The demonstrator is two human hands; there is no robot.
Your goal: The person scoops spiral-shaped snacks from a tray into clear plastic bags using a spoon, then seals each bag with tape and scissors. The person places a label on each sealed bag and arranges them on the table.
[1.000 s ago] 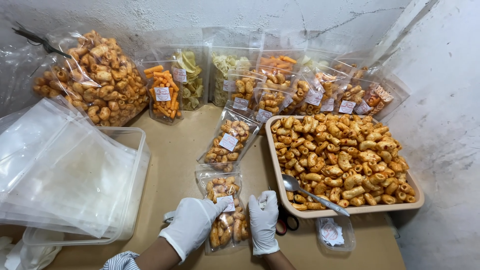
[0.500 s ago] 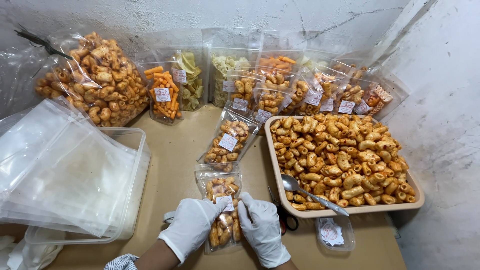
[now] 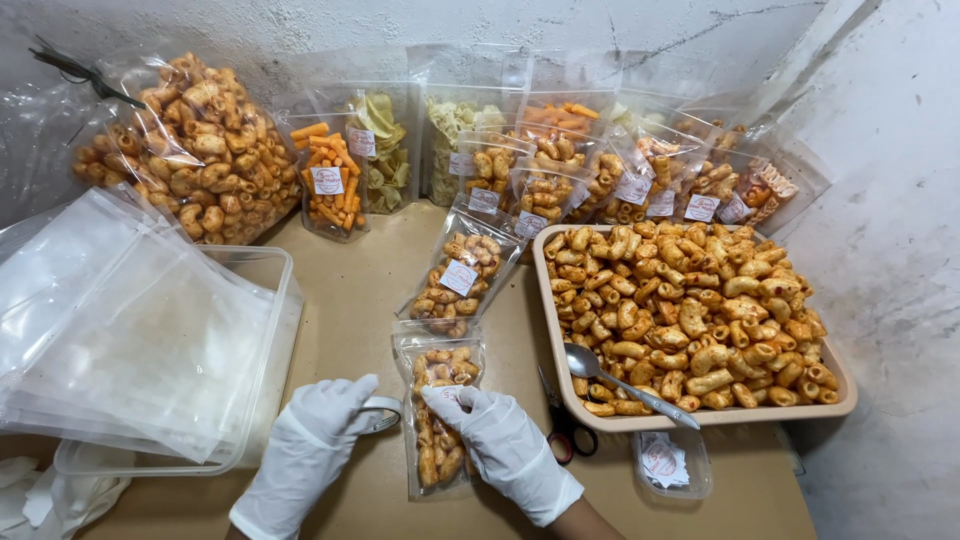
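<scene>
Right of the right hand (image 3: 510, 445), a tray (image 3: 845, 385) heaped with snacks sits close, its spoon (image 3: 625, 382) handle toward the hand for easy scooping. Left of the left hand (image 3: 315, 445), a tub (image 3: 275, 300) keeps empty bags (image 3: 120, 330) within reach. Between both hands lies a filled pouch (image 3: 438, 420) flat on the surface (image 3: 350, 300); the right hand presses its fingers on the pouch's label, while the left rests curled beside it, touching a tape roll (image 3: 385, 412).
</scene>
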